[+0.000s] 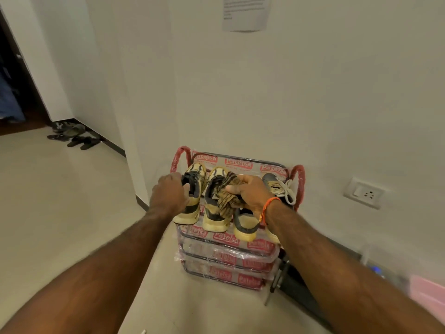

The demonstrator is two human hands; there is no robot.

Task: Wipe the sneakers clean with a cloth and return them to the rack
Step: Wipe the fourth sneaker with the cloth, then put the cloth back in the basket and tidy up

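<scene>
- The rack [225,239], wrapped in printed plastic and standing on the floor against the wall, is the landmark; the sneakers sit in a row on its top tier, heels toward the person, toes toward the wall.
- The left hand [169,192] is at the rack's left end, fingers curled into the collar of the leftmost sneaker [191,196], thumb side outside it.
- The right hand [250,192] is over the middle of the rack, clamped on a bunched brown patterned cloth [228,195] that lies against the opening of the second sneaker [215,208].
- Each sneaker's long axis runs front to back across the rack, so a lift would likely come straight up and back toward the person; the left hand is the nearer one for the leftmost shoe.
- Right of the second sneaker, a third sneaker [245,227] pokes its heel out under the right wrist, and a grey shoe with white laces [280,189] lies at the rack's right end.
- Shoes stand close together, so neighbours may get nudged.
- Well left of the rack, sandals [77,137] lie on the floor by a doorway; to its right, a wall socket [364,192].
</scene>
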